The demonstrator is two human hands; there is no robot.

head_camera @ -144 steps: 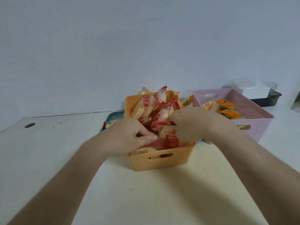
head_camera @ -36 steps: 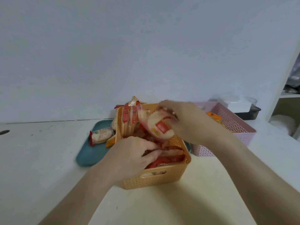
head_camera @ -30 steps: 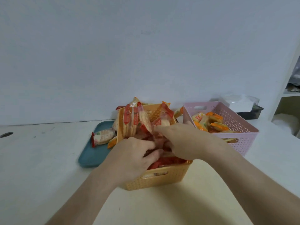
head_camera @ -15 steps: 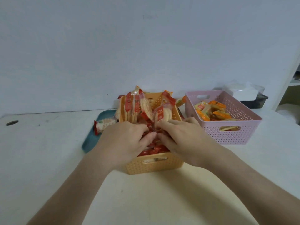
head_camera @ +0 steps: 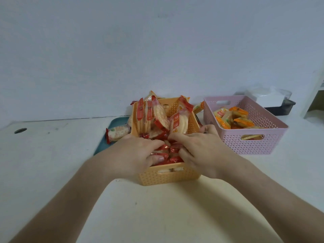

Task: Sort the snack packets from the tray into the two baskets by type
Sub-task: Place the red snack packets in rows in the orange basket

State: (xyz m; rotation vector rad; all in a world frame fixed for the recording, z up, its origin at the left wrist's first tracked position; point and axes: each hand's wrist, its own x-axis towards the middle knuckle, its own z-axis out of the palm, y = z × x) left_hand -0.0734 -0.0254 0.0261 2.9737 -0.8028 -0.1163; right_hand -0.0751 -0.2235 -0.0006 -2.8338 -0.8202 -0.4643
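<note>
A pale wall backs a white table. At far right, a dark container is partly cut off behind the pink basket, which holds orange packets. The orange basket at near centre hides most of the teal tray, where one packet lies. Both forearms reach into the orange basket. The left hand curls thumb and fingers around red-wrapped packets. The right hand lies beside it, its fingertips buried in the packets, so I cannot tell its grip.
</note>
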